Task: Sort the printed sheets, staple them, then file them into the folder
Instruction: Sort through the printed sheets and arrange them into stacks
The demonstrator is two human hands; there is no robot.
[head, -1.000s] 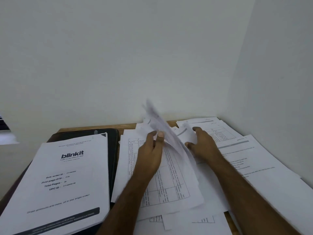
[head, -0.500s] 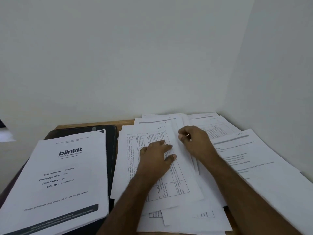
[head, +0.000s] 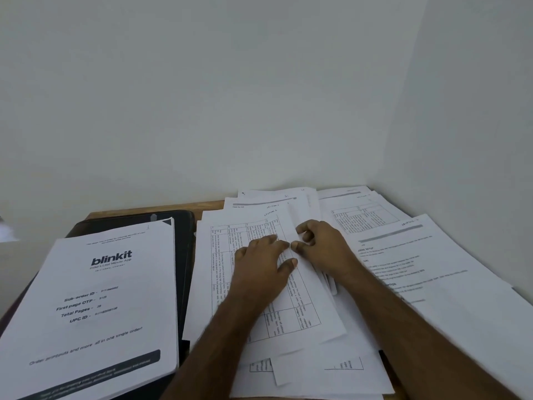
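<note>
Folder (head: 184,249): black; mostly covered by the blinkit stack (head: 95,307), only its far edge and the strip towards the left hand (head: 261,262) showing.
Blinkit stack: near corners cut off by the bottom and left picture edges; small print at its foot blurred.
Table sheet (head: 230,284): middle hidden under the left hand and forearm; cell text too small to read.
Text sheets (head: 432,269): beyond the right hand (head: 323,246); partly hidden by the forearm, lines blurred, near corner cut off.
Right fingertips (head: 301,228): curled; whether they pinch a sheet edge cannot be told.
Worktop (head: 161,208): only a far strip visible.
</note>
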